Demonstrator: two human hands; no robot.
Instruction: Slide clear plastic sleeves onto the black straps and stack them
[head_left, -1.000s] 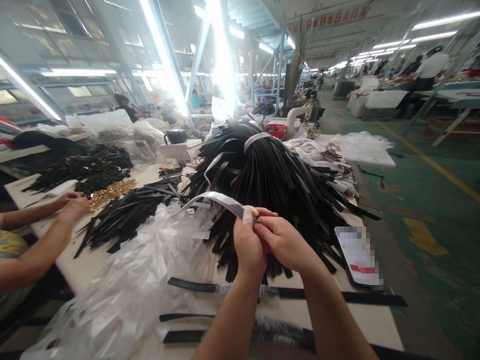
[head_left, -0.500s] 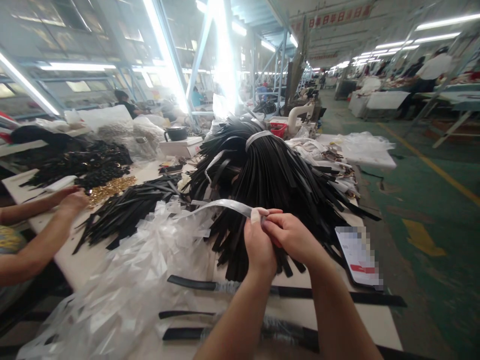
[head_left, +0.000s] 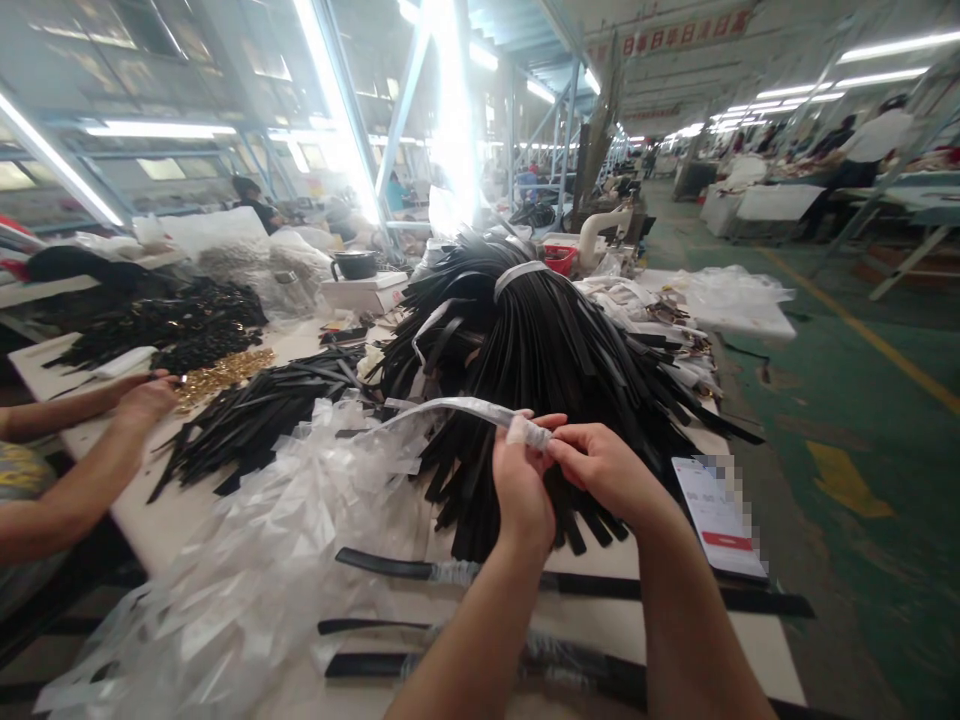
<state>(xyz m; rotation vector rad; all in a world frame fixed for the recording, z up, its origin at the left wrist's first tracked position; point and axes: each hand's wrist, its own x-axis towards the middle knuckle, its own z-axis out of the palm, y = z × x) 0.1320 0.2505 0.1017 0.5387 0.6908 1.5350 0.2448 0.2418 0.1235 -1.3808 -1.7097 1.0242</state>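
Note:
A strap in pale clear wrapping (head_left: 472,405) arches leftward from my hands above the table. My left hand (head_left: 519,485) is closed on it, with a whitish covering on the thumb. My right hand (head_left: 600,465) pinches the wrapped strap's right end, just beside the left hand. Behind both hands stands a large bundle of black straps (head_left: 540,330), tied with a white band. Below my wrists lie black straps with clear wrapping around their middles (head_left: 382,565). To the left spreads a heap of clear plastic pieces (head_left: 247,560).
A phone (head_left: 720,515) lies at the table's right edge. Loose black straps (head_left: 255,420), gold pieces (head_left: 225,378) and a black pot (head_left: 354,265) on a white box are farther left. Another person's hands (head_left: 150,395) work at the far left.
My right hand has moved slightly right, away from my left fingers. More of the wrapped strap's end now shows between the hands. The other person's hands have shifted little.

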